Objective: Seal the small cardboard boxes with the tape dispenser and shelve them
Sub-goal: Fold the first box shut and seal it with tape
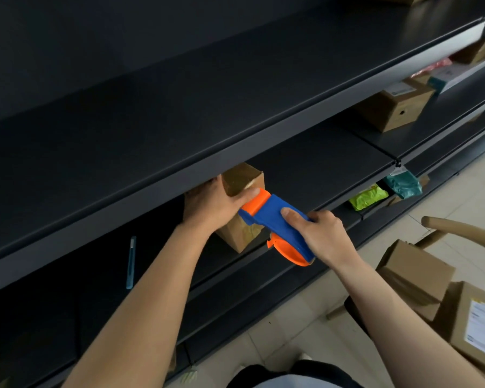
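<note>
On the dark shelf (305, 175), the small cardboard box (242, 180) stood clamped by the left hand (216, 205), while the right hand (324, 233) gripped the tape dispenser (277, 222), its nose touching the box's near face. Judged light, stiff-walled but crushable, the box was best held across opposite sides.

A thin light-blue stick (131, 261), flat on dark metal at the left. Far right and lower down, a crinkly green bag (368, 197) just beside a blue-green bag (403, 184). Higher up, something pink (431, 67), too blurry to tell. A curved wooden chair arm (459, 228) over pale floor tiles (465, 189).
</note>
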A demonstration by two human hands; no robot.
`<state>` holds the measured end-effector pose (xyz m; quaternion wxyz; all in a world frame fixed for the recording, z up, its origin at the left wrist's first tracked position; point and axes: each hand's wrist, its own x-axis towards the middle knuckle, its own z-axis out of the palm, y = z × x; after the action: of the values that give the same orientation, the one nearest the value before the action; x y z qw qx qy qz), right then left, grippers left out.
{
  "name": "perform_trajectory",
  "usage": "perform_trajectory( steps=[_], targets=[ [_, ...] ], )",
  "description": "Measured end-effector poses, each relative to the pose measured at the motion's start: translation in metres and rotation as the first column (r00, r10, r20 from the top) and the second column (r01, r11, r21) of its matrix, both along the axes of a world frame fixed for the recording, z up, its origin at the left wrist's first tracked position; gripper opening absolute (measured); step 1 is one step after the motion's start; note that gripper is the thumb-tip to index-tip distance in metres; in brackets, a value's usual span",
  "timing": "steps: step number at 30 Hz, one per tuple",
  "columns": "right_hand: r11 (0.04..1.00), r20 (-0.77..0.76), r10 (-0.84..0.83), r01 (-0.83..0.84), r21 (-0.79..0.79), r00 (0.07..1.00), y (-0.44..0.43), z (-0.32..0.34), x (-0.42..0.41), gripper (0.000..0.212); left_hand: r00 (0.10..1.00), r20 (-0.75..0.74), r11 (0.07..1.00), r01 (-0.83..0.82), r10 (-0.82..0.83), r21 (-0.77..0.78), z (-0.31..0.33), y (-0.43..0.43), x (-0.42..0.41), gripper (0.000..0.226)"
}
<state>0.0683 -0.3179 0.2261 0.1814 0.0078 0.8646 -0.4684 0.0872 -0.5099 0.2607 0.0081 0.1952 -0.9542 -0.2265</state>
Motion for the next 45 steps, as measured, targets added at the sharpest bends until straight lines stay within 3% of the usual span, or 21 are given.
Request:
perform_trajectory(
  steps=[5,10,14,18,23,29,35,37,40,45],
  targets=[
    [0.999,0.022,0.014,-0.013,-0.049,1.000,0.000,-0.008,0.004,0.048,0.997,0.080,0.994,0.019,-0.010,-0.109,0.009,0.006,0.000,0.092],
    [0.997,0.027,0.041,-0.039,-0.068,0.999,0.008,-0.008,0.003,0.047,0.998,0.060,0.988,0.038,-0.029,-0.152,0.011,0.007,0.005,0.090],
    [0.999,0.010,0.023,-0.023,-0.045,1.000,0.023,-0.005,0.006,0.055,0.994,0.100,0.981,0.055,-0.037,-0.188,0.011,0.015,0.010,0.090],
    [0.998,-0.024,0.028,-0.029,-0.056,0.999,0.024,0.015,0.001,0.060,0.998,0.060,1.000,-0.022,0.022,0.003,0.016,0.011,0.015,0.081],
    [0.986,-0.087,0.165,-0.162,0.031,0.983,0.001,0.048,-0.005,0.058,0.986,-0.026,0.958,-0.151,0.162,0.246,0.018,-0.011,0.036,0.075],
    [0.954,-0.085,0.298,-0.294,0.065,0.951,-0.039,0.063,0.001,0.052,0.954,-0.017,0.877,-0.268,0.299,0.399,-0.002,-0.053,0.065,0.088],
    [0.925,-0.125,0.374,-0.360,0.124,0.919,-0.097,0.060,0.009,0.054,0.908,-0.054,0.716,-0.289,0.415,0.636,-0.024,-0.099,0.071,0.051],
    [0.909,-0.138,0.403,-0.378,0.175,0.905,-0.112,0.054,0.011,0.053,0.889,-0.050,0.703,-0.325,0.455,0.633,-0.036,-0.104,0.065,0.044],
    [0.902,-0.157,0.407,-0.370,0.223,0.900,-0.120,0.049,0.013,0.052,0.860,0.021,0.660,-0.407,0.510,0.632,-0.054,-0.100,0.059,0.058],
    [0.888,-0.164,0.399,-0.335,0.316,0.902,-0.115,0.047,-0.002,0.053,0.830,0.052,0.610,-0.449,0.555,0.653,-0.069,-0.081,0.042,0.040]
  ],
)
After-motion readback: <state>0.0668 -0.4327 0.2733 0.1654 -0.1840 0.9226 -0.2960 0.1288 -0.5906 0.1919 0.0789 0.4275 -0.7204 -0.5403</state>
